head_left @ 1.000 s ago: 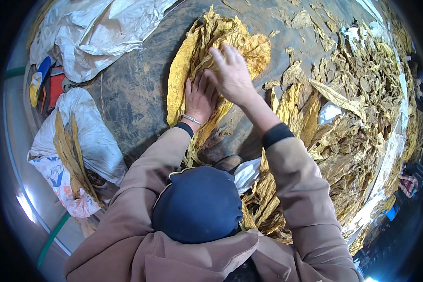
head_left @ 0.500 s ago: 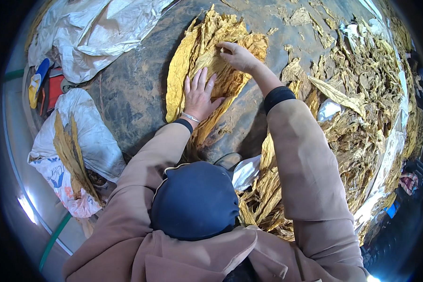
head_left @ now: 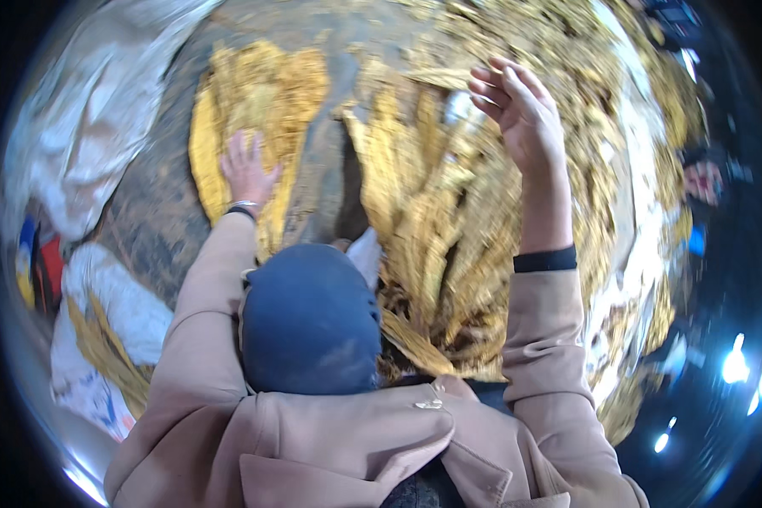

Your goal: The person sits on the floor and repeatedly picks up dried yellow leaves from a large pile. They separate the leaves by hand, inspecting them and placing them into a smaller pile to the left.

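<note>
My left hand (head_left: 247, 173) lies with its fingers spread on a bundle of crinkled yellow dried leaves (head_left: 258, 93), which rests on a dark, dirt-marked ground sheet (head_left: 148, 199). My right hand (head_left: 521, 114) is raised over a large, loose pile of yellow and brown leaves (head_left: 432, 220), fingers slightly curved and apart, with no held item visible. Long leaves in that pile lie just right of the bundle. A dark blue rounded object (head_left: 305, 322) sits low in the centre, between my brown-sleeved arms. The picture is blurred by motion.
A crumpled white sheet (head_left: 102, 93) spreads at upper left. Below it are red and blue items (head_left: 49, 267) and a white sack (head_left: 123, 309) with brown leaves on it. A pale plastic strip (head_left: 626, 212) edges the pile at the right, beside a dark area with bright lights.
The view has turned rightward, so the bundle appears further left. My right hand has left the bundle and moved right, over the loose pile. My left hand stays on the bundle.
</note>
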Demonstrator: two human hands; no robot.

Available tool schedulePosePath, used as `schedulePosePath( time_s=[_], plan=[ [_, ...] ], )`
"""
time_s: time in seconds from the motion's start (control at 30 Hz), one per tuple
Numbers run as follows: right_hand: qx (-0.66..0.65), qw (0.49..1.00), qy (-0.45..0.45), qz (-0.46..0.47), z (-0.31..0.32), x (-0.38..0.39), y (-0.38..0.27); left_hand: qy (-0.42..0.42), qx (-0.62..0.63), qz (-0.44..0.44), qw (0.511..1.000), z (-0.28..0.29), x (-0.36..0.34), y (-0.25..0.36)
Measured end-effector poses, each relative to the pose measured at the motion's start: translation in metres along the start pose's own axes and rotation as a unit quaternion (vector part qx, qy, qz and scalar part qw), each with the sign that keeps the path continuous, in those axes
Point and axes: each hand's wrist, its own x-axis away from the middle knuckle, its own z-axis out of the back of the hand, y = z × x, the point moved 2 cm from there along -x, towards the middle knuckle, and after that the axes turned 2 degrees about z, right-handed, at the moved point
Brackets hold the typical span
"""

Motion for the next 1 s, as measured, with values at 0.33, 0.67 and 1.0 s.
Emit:
schedulePosePath(
  time_s=[0.33, 0.67, 1.0],
  plan=[
    [0.233, 0.852, 0.469, 0.006, 0.159, 0.369, -0.049, -0.108, -0.059, 0.058, 0.991, 0.052, 0.001, 0.036],
    [0.535, 0.738, 0.350, -0.217, 0.144, 0.398, 0.057, 0.080, 0.146, -0.137, 0.976, 0.136, -0.060, 0.083],
    [0.473, 0.748, 0.434, -0.168, 0.169, 0.409, 0.074, 0.018, 0.434, -0.289, 0.853, 0.349, 0.015, 0.233]
  ],
)
